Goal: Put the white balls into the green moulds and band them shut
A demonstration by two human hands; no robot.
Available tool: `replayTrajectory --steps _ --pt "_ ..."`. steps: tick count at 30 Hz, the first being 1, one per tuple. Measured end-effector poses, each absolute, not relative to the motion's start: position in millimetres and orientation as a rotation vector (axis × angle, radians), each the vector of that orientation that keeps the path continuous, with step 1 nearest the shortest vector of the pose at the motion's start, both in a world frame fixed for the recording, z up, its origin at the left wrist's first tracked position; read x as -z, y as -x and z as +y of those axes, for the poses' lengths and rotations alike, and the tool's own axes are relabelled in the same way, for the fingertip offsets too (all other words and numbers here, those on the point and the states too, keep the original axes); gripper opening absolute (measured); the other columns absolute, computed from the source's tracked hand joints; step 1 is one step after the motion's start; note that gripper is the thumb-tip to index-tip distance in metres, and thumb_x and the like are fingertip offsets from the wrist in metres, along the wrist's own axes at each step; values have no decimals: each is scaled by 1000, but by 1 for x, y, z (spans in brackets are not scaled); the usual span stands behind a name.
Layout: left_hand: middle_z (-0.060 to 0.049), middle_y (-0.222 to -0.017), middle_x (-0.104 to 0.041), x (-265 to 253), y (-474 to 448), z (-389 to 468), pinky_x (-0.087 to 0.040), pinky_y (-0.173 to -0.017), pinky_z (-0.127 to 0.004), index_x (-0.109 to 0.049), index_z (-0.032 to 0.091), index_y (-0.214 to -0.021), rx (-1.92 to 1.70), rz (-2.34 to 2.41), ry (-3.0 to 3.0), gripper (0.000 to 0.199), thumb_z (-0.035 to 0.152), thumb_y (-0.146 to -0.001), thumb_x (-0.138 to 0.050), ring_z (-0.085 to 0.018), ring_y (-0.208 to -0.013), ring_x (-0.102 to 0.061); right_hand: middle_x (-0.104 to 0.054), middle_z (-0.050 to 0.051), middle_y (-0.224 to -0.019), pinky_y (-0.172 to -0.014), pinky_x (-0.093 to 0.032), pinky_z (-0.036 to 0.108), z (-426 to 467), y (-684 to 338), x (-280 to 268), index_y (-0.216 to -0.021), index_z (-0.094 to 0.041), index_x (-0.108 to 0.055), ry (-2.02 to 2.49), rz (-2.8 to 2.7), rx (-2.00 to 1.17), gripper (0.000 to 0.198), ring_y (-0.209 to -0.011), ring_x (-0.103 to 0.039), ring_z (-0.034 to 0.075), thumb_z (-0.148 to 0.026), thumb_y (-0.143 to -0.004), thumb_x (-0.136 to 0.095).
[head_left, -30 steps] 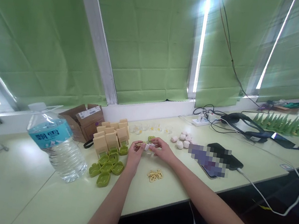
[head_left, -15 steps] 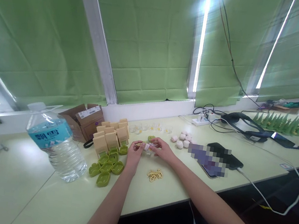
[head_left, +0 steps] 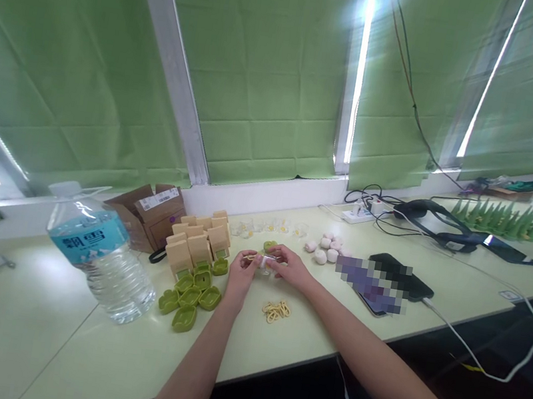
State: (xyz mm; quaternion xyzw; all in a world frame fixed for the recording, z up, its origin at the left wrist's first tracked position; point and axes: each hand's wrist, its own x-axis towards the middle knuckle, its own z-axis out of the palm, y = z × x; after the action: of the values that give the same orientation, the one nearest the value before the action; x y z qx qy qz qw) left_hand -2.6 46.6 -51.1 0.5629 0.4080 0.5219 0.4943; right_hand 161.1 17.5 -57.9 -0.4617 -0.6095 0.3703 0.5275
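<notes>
Fingers of left hand (head_left: 240, 274) and right hand (head_left: 289, 268): pinched on one small clear-and-white piece (head_left: 266, 263) | far left: water bottle (head_left: 101, 253) | green cups (head_left: 190, 297) beside left forearm | piece between the hands, over table (head_left: 292, 342) | yellowish rings (head_left: 273, 310) nearer the body | white lumps (head_left: 331, 256) beyond right wrist | phones (head_left: 365, 284) rightward
</notes>
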Motion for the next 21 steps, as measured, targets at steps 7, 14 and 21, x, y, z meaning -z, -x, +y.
replayTrajectory --steps 7,14,21 --pt "-6 -85 -67 53 3 47 -43 -67 -23 -60 16 -102 -1234 983 -1371 56 55 -65 -76 -14 -75 -59 -64 7 -108 -54 -55 22 18 -162 59 -114 -23 -58 1090 -1454 -885 39 -94 -61 20 -42 -81 -66" --pt "-6 -84 -68 54 3 48 -44 -69 -24 -61 15 -99 -1212 977 -1407 56 57 -65 -76 -15 -76 -61 -64 7 -107 -53 -54 22 17 -161 57 -112 -23 -58 1096 -1454 -888 40 -93 -61 20 -44 -80 -67" --pt "-6 -83 -67 57 3 51 -44 -69 -25 -60 15 -98 -1194 976 -1442 53 56 -68 -74 -15 -75 -61 -65 8 -106 -52 -54 22 16 -161 56 -112 -22 -59 1100 -1454 -884 40 -91 -61 19 -45 -81 -66"
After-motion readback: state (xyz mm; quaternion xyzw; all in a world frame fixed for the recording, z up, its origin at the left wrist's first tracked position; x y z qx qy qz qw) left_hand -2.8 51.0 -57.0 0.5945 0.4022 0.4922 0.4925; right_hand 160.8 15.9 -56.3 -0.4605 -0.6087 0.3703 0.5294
